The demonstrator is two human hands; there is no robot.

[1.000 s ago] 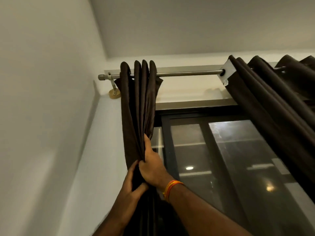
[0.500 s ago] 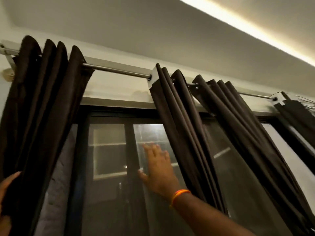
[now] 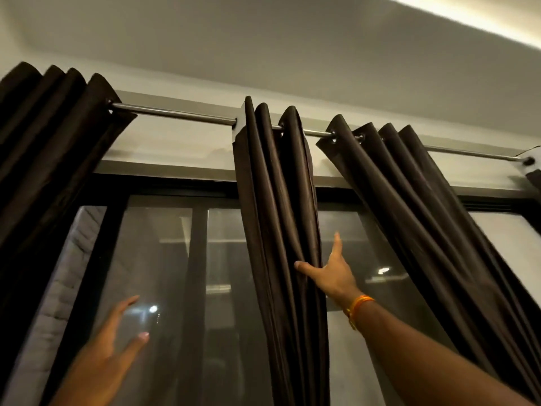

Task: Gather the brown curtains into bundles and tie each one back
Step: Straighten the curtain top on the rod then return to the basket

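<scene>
Three dark brown curtains hang from a metal rod (image 3: 175,112). The left curtain (image 3: 44,177) is gathered in tight folds at the frame's left edge. A middle curtain (image 3: 275,218) hangs in narrow folds, and a right curtain (image 3: 415,218) slants down to the right. My right hand (image 3: 330,273), with an orange wrist band, reaches up to the middle curtain's right edge; its thumb lies on the fold and one straight finger points up. My left hand (image 3: 108,356) is raised with fingers spread in front of the glass, holding nothing.
Behind the curtains is a dark-framed sliding glass window (image 3: 199,259) with reflections of lights. A further bit of curtain (image 3: 532,174) shows at the rod's far right end. The white ceiling is close above.
The view has swung right. My left hand has let go of the left curtain and risen open. My right hand has moved from the glass to the middle curtain's right edge.
</scene>
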